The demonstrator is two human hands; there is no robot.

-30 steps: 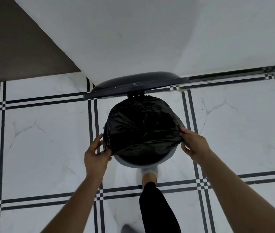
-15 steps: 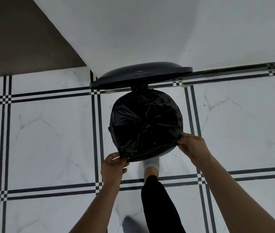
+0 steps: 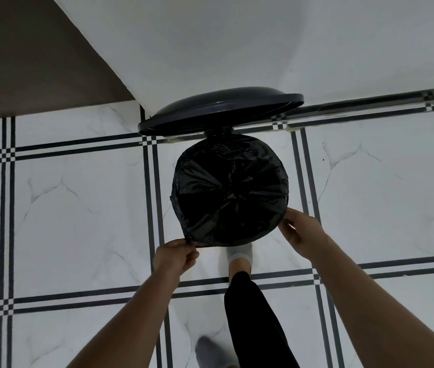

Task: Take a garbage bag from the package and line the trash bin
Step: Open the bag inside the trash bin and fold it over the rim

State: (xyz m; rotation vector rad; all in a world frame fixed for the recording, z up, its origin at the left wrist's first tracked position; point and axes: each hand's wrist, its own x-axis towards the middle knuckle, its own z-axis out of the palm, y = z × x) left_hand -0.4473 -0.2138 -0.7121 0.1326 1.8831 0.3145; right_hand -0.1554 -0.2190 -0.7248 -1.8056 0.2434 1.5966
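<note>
My left hand point(image 3: 174, 257) and right hand point(image 3: 299, 232) each pinched the black garbage bag point(image 3: 230, 189) rim. White marble-look floor tiles point(image 3: 77, 213) (dark double stripes) met a white wall point(image 3: 237, 43); the bin lid point(image 3: 220, 108) stood open.

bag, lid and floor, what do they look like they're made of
Bag: thin black plastic film, by its sharp crinkles and glossy glints. Lid: dark, smooth and slightly shiny with a moulded rim, probably hard plastic, though painted metal can't be ruled out. Floor: polished white tiles with grey marble-like veins and black stripes, likely ceramic or stone.
</note>
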